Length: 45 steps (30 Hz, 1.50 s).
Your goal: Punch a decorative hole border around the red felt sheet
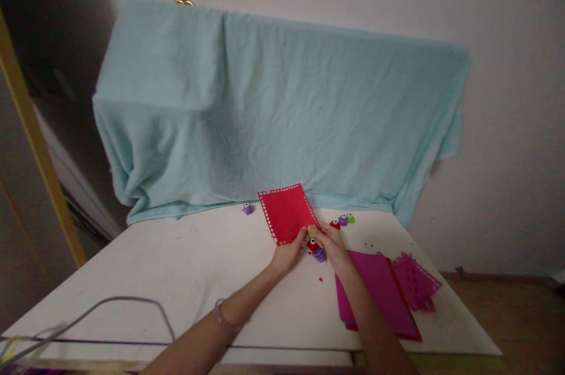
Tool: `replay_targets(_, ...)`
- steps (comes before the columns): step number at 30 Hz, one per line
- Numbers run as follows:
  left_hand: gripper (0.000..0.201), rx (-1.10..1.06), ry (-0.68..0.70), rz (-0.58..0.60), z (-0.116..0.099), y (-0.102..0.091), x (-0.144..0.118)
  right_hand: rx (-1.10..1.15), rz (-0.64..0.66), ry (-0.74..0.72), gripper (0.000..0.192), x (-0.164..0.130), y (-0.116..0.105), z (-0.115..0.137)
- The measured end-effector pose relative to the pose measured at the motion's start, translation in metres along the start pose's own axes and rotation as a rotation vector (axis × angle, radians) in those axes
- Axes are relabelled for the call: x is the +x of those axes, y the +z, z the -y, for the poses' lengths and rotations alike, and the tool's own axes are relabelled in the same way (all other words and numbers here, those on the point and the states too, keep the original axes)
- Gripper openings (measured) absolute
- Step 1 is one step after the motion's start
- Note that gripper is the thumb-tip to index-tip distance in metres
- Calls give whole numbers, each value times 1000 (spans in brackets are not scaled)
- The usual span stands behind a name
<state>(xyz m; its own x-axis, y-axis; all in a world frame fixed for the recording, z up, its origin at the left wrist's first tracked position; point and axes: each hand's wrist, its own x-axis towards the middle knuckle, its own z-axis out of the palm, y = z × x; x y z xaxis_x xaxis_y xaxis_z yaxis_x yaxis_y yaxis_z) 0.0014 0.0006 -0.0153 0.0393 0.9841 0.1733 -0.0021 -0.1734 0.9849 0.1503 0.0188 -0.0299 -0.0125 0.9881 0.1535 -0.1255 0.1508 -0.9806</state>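
Observation:
A red sheet (289, 214), with rows of small punched holes along its edges, is tilted up off the table. My left hand (288, 252) is closed on its lower edge, thumb on top. At the sheet's lower right corner my right hand (330, 239) is closed around a small green craft punch (312, 232), partly hidden by the fingers. Just below the hands sit a red punch (312, 245) and a purple punch (319, 255), each small and rounded. Beyond my right hand, another red punch (335, 224), a purple one (343, 219) and a green one (350, 218) stand together.
A lone purple punch (248, 209) stands at the back. Magenta and red sheets (375, 286) lie stacked under my right forearm, beside a heavily punched magenta sheet (417, 284). A grey cable (110, 299) loops at front left. A light blue cloth (282, 110) hangs behind the white table (185, 275).

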Motion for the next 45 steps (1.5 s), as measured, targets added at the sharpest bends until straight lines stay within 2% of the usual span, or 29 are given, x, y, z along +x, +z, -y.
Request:
replay_targets(4, 32, -13, 8, -10, 0, 1, 0, -24, 27, 7, 33, -1, 1, 3)
replay_targets(12, 36, -68, 128, -28, 9, 5, 2, 46, -35, 41, 37, -1, 0, 6)
replay_targets(18, 35, -73, 119, -17, 7, 4, 1, 57, -68, 21, 36, -1, -2, 4)
replay_targets(30, 39, -105, 85, 4, 13, 4, 3, 55, -47, 44, 36, 2, -3, 2)
replay_targets(37, 40, -108, 164, -20, 10, 7, 4, 39, -20, 35, 34, 1, -2, 4)
replay_targets(45, 38, -90, 164, -5, 11, 5, 2, 13, -15, 31, 34, 1, -2, 2)
